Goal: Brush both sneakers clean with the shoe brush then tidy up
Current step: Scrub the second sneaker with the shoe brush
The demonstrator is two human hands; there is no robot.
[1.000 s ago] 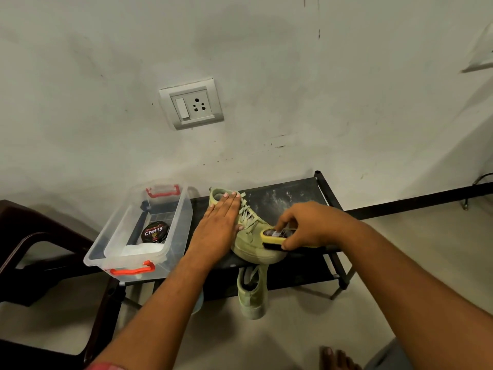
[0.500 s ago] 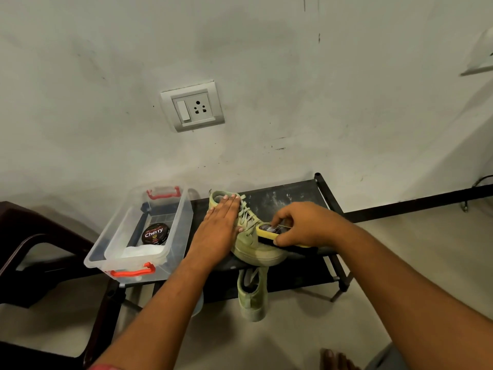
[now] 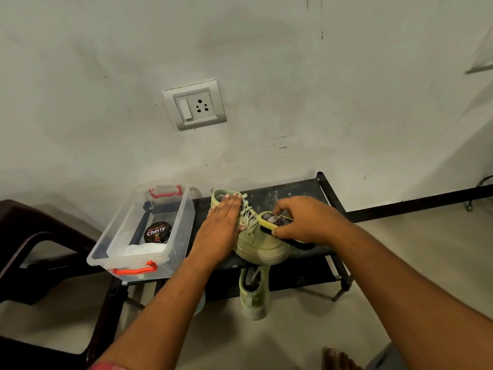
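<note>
Above, left hand [image 3: 222, 225] (fingers straight) pressing flat on the pale-green sneaker [image 3: 260, 243] atop the black rack [image 3: 293, 192]; right hand [image 3: 304, 220] gripping the shoe brush [image 3: 269, 220] against its laces.

Wall [image 3: 293, 76] was off-white plaster, scuffed, with dark marks and a couple of thin vertical cracks up top. Grey switch-and-socket plate [image 3: 194, 104] was mounted on it left of centre, slightly crooked. Floor [image 3: 306, 329] was plain pale beige. Low black rack [image 3: 289, 193] stood against the wall, top tier smeared with white dust, another tier below. Dark brown chair [image 3: 24, 217] sat near left. Black strip [image 3: 413, 202] ran along the wall base at right, cable [image 3: 481, 182] at far right. Light was dim and flat.
</note>
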